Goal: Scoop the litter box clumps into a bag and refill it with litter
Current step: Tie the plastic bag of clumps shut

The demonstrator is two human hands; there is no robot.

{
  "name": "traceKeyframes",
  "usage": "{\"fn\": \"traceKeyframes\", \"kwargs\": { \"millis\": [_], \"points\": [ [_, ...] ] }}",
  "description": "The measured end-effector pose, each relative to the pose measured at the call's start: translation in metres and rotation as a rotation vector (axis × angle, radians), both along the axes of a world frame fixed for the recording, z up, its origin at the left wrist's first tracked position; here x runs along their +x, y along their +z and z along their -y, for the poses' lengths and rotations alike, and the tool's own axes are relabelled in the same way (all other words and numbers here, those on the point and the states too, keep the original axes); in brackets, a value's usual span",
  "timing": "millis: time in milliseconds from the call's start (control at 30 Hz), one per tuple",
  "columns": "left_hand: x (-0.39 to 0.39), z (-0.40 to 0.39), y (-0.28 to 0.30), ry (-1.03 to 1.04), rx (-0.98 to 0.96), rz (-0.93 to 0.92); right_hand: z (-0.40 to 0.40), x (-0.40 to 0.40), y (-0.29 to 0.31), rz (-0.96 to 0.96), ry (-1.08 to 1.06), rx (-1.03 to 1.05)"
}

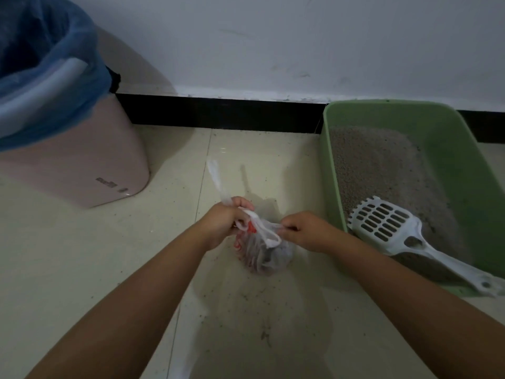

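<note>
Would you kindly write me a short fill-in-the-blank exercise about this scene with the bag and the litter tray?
1. The left hand and the right hand each grip a handle of the plastic bag, which sits to the ____ of the litter tray.
2. The white scoop lies inside the ____ tray.
3. The pink bin has a ____ liner.
Missing words: left; green; blue.

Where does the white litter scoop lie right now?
In the head view, the white litter scoop lies at the right in the green litter tray, handle over its near rim, beside the right hand.
</note>
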State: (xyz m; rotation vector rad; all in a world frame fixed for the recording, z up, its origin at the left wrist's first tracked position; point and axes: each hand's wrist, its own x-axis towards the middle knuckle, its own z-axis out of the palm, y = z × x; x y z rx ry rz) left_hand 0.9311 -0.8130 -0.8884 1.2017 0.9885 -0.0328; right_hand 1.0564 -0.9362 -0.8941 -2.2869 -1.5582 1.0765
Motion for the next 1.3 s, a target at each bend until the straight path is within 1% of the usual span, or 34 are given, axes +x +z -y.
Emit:
{"fn": "traceKeyframes", "kwargs": {
  "millis": [67,100,233,433,600,733,800,867,933,1000,1033,1067,1133,1233,1300],
  "points": [
    [-0.002,-0.002,0.0,0.165,-0.144,0.097,0.001,0.0,0.0,-0.002,0.008,0.015],
    [-0.001,-0.002,-0.001,0.241,-0.177,0.125,-0.001,0.0,0.001,0.007,0.018,0.016],
    [0.007,0.004,-0.001,0.466,-0.192,0.15,-0.01,-0.001,0.006,0.034,0.038,0.027],
    [0.011,0.009,0.001,0.639,-0.241,0.186,-0.011,-0.001,0.005,0.029,-0.026,0.066],
    [0.011,0.009,0.005,0.756,-0.337,0.253,-0.01,-0.006,0.007,0.026,0.01,0.063],
    [0.005,0.008,0.005,0.657,-0.386,0.339,-0.006,-0.005,0.006,0.031,0.002,0.046],
    [0.001,0.007,0.001,0.572,-0.311,0.352,-0.003,-0.004,0.006,0.037,-0.002,0.033],
    [-0.003,0.007,-0.006,0.43,-0.128,0.253,-0.001,-0.005,0.007,0.06,0.045,0.017],
    [-0.006,0.009,-0.01,0.278,0.083,0.059,0.002,-0.008,0.006,0.083,0.141,-0.028],
    [-0.009,0.009,-0.015,0.16,0.21,-0.136,0.006,-0.009,0.005,0.087,0.242,-0.093],
    [-0.013,0.01,-0.018,0.101,0.249,-0.206,0.006,-0.008,0.006,0.07,0.261,-0.127],
    [-0.017,0.012,-0.02,0.075,0.264,-0.224,0.006,-0.006,0.006,0.041,0.249,-0.152],
    [-0.025,0.016,-0.031,0.069,0.255,-0.139,0.002,-0.005,0.007,0.012,0.173,-0.144],
    [-0.033,0.019,-0.038,0.084,0.219,-0.007,-0.008,-0.005,0.01,0.045,0.001,-0.002],
    [-0.036,0.02,-0.037,0.068,0.203,0.064,-0.018,-0.008,0.009,0.036,-0.034,0.036]
  ]
}}
